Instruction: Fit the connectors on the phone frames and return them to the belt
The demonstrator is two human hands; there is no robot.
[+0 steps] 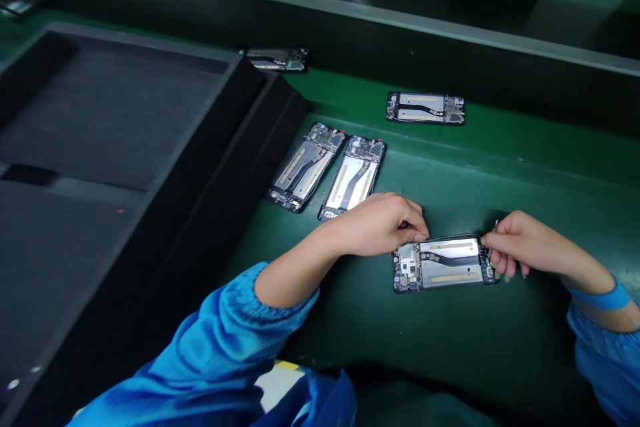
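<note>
An opened phone (451, 270) lies crosswise on the green work surface, its circuit board at the left and bare silver battery bay in the middle. My left hand (385, 223) is closed in a pinch at its upper left edge; what lies between the fingertips is hidden. A thin dark line, perhaps a cable, runs along the phone's upper edge between both hands. At the phone's right end, my right hand (523, 243) pinches with thumb and forefinger. A small metallic tip pokes up beside those fingers, too small to identify.
Two more opened phones (307, 167) (354, 177) lie side by side beyond my left forearm. Another phone (425, 108) rests farther back, and one (280, 59) is partly behind the black tray (240, 120) at left. A long ledge (350, 10) crosses the back.
</note>
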